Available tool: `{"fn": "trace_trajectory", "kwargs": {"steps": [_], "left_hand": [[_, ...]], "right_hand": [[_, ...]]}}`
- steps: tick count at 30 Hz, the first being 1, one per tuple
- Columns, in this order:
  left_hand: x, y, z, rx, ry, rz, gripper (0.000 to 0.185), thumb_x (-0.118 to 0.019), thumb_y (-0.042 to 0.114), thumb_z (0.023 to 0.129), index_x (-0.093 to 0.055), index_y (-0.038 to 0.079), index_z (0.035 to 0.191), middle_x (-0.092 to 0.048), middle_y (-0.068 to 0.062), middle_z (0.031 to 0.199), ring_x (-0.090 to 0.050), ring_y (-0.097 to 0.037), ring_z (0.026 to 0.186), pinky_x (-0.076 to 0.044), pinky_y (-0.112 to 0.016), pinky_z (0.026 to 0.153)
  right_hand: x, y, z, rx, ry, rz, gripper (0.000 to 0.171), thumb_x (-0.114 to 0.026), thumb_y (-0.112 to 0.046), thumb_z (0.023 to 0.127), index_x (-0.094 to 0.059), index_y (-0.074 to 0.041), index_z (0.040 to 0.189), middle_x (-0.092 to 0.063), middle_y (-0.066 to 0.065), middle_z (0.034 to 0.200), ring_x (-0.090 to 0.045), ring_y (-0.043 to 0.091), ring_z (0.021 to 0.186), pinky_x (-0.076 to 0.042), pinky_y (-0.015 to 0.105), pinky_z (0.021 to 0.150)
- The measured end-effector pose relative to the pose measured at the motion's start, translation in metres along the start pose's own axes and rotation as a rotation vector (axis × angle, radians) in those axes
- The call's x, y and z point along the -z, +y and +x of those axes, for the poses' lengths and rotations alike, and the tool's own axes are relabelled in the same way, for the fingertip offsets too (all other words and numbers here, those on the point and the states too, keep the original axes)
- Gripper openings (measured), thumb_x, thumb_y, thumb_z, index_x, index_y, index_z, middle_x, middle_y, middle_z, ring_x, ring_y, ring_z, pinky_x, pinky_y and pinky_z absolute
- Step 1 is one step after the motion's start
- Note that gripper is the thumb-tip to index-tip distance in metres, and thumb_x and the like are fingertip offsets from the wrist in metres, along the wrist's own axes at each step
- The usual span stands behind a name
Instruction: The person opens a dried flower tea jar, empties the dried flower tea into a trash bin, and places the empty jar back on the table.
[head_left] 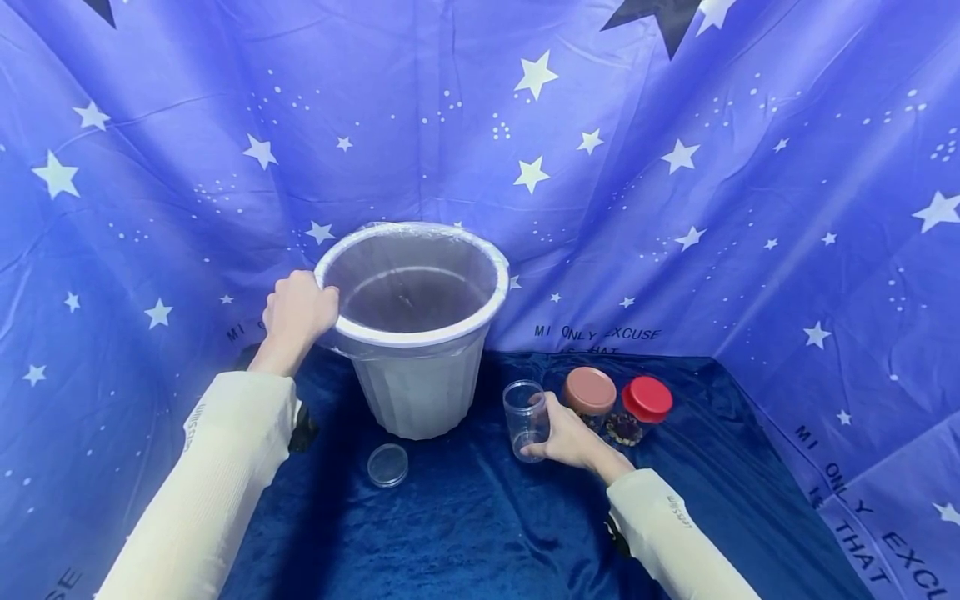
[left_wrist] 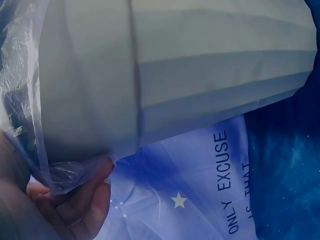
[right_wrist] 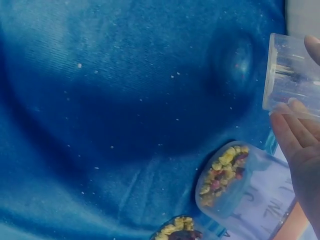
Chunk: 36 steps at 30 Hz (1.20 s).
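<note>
A pale grey bin [head_left: 420, 387] with a white rim stands upright, lined with a clear plastic bag [left_wrist: 20, 60]. My left hand [head_left: 300, 312] grips the bin's rim on its left side. From the left wrist view, the fingers [left_wrist: 97, 197] are curled under the rim against the bag's edge. To the right of the bin, my right hand [head_left: 570, 437] holds a clear plastic jar [head_left: 517, 425] by its side. That jar is uncovered, and no contents show in it. Whether its base touches the cloth, I cannot tell. A clear round lid [head_left: 387, 465] lies in front of the bin.
Beyond my right hand stand a jar with a brownish-pink lid [head_left: 590, 390] and a jar with a red lid [head_left: 647, 399]. Dried flowers [right_wrist: 225, 170] show inside one. Dark blue velvety cloth [head_left: 465, 533] covers the table. A star-printed curtain [head_left: 450, 108] hangs behind.
</note>
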<state>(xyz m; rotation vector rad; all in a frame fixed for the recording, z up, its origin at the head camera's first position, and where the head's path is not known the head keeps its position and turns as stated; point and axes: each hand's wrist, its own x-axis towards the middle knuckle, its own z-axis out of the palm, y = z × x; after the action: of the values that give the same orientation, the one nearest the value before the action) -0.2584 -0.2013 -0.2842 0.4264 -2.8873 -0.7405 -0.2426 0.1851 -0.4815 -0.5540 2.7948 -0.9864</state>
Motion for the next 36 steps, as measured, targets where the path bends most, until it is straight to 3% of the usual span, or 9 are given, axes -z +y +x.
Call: {"fn": "trace_trajectory", "kwargs": {"steps": [16,25,36], "left_hand": [[-0.0003,0.0003,0.0001,-0.004,0.004,-0.009,0.041,-0.040,0.030,0.093,-0.059,-0.003,0.107,-0.060,-0.032,0.119,-0.058,-0.054,0.107,-0.048,-0.059,0.080],[0.0007,-0.0004,0.0008,0.002,0.003,-0.006,0.041,-0.040,0.030,0.093,-0.059,-0.003,0.106,-0.060,-0.032,0.120,-0.057,-0.055,0.107,-0.048,-0.060,0.081],[-0.0006,-0.0012,0.0009,0.002,-0.002,-0.013,0.043,-0.040,0.031,0.094,-0.058,-0.003,0.110,-0.059,-0.032,0.122,-0.056,-0.055,0.110,-0.048,-0.060,0.083]], "right_hand": [[-0.0101,0.0037,-0.0064,-0.046,-0.019,0.003,0.074,-0.087,-0.024,0.070,-0.046,-0.005,0.128,-0.065,0.014,0.115,-0.063,0.029,0.111,-0.048,0.051,0.096],[-0.0106,-0.0008,0.0006,0.018,-0.050,-0.048,0.074,-0.088,-0.020,0.067,-0.047,-0.006,0.127,-0.066,0.007,0.106,-0.064,0.022,0.099,-0.049,0.044,0.091],[-0.0080,0.0046,-0.0035,-0.020,-0.065,-0.062,0.079,-0.089,-0.027,0.066,-0.044,-0.011,0.129,-0.069,0.009,0.111,-0.065,0.021,0.098,-0.050,0.043,0.087]]}}
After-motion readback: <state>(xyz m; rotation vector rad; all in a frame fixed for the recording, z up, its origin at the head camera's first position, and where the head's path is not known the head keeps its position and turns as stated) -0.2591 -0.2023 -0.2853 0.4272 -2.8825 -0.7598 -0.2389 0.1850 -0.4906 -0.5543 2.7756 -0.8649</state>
